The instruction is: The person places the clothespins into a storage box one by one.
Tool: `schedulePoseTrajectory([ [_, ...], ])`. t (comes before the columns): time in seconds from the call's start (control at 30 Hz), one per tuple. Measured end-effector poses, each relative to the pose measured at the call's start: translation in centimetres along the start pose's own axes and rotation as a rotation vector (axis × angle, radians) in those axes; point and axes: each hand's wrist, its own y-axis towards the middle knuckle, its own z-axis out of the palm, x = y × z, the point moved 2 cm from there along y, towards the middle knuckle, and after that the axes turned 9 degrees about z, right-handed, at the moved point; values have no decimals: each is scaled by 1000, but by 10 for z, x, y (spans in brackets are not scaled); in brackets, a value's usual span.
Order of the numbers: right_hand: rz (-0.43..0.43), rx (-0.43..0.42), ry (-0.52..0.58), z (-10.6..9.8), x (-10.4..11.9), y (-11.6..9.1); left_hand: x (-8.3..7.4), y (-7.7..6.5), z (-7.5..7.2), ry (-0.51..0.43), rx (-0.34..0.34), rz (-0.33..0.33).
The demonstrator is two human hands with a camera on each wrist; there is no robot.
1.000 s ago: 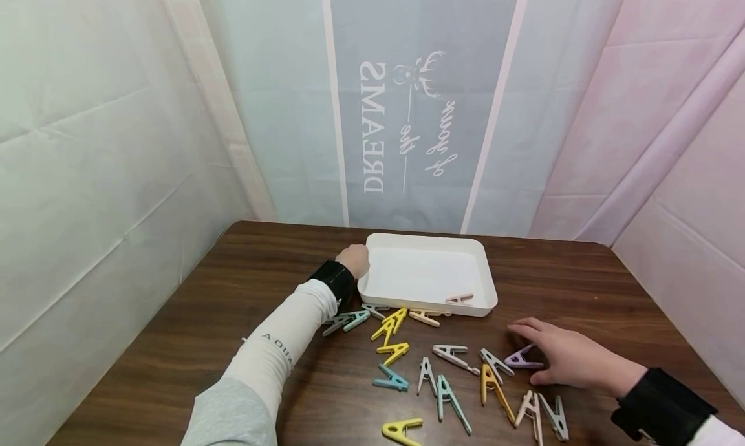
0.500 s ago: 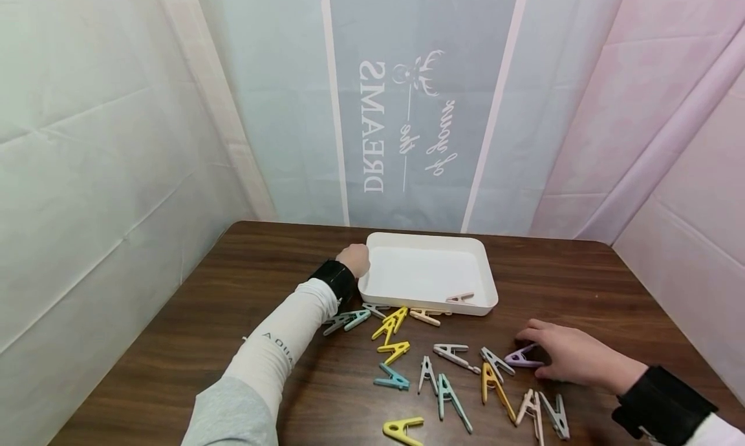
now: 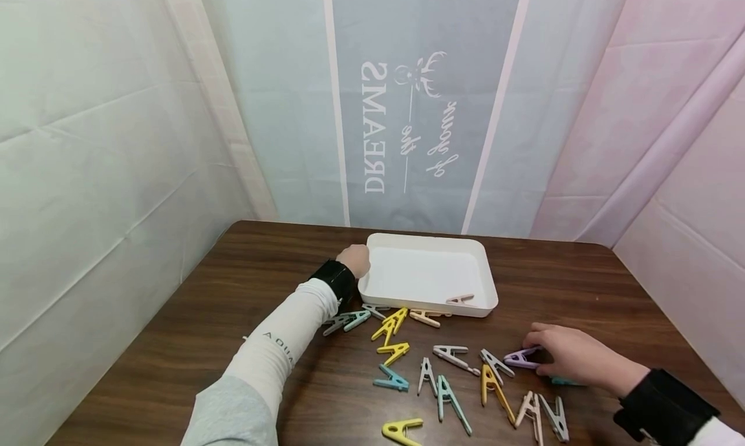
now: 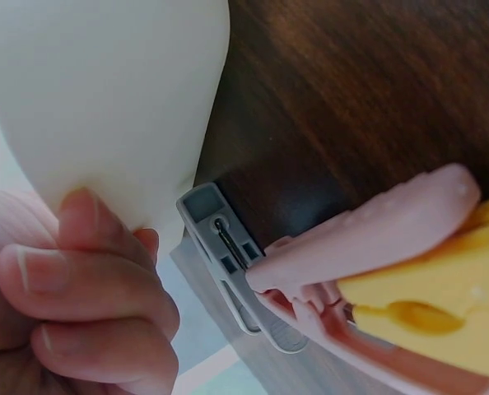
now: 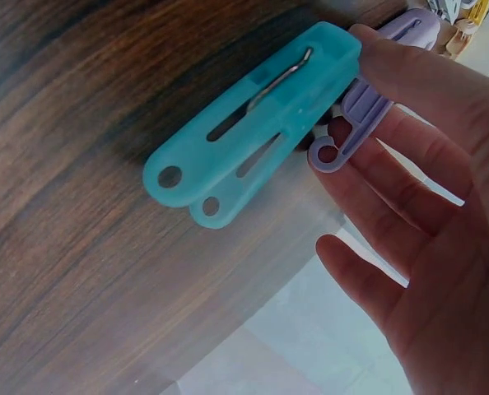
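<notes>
My left hand (image 3: pixel 354 261) grips the left side of a white tray (image 3: pixel 427 309); in the left wrist view its fingers (image 4: pixel 88 288) curl at the tray wall (image 4: pixel 104 99). My right hand (image 3: pixel 573 354) is low over the table at right, its thumb and fingers pinching a purple clothespin (image 3: pixel 520 359). In the right wrist view that purple clothespin (image 5: pixel 364 123) sits between thumb and fingers, and a teal clothespin (image 5: pixel 253 123) lies close beside the thumb. The same teal clothespin (image 3: pixel 566 382) is mostly hidden under the hand in the head view. A pale pink clothespin (image 3: pixel 460 299) lies inside the tray.
Several clothespins lie across the brown table (image 3: pixel 233 342), among them a yellow one (image 3: pixel 401 430), an orange one (image 3: pixel 489 384) and a blue one (image 3: pixel 391 379). A beige clothespin (image 3: pixel 426 317) lies against the tray's front. Fabric curtains (image 3: pixel 431 110) enclose the back and sides.
My right hand has drawn slightly back to the right, its fingers closing in on the purple clothespin, which has turned a little. A teal clothespin now shows beneath it. The left hand stays put.
</notes>
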Motion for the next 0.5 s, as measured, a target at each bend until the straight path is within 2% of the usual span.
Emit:
schedulePoseTrajectory([
  [0.27,-23,6,0,-5,-1,-1,3,3,4,10,-13,-20],
  [0.5,-113,-79,8,-23,0,-1,0,0,2,11,-19,-3],
])
